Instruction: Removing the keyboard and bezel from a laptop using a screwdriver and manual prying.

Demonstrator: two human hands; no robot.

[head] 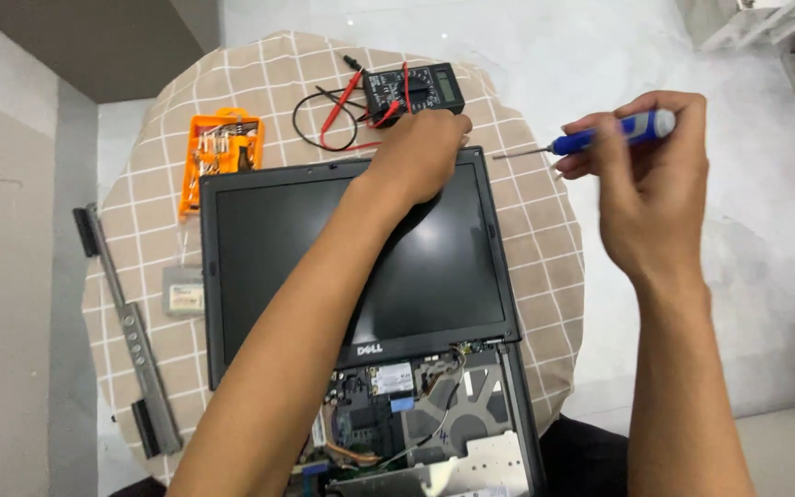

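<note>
From the head view, the left hand [423,152] rests curled on the top edge of the laptop screen [361,267], fingers folded over the bezel; whether it pinches anything small there I cannot tell. The right hand [641,198] is raised off to the right of the table, closed around a blue-handled screwdriver [600,136] whose thin shaft points left toward the lid. The laptop lies flat open on the checked tablecloth [526,230] (its base stripped, circuit board [407,414] bare). Behind the lid sit a black multimeter [413,89] with red and black leads, and an orange bit case [218,152].
</note>
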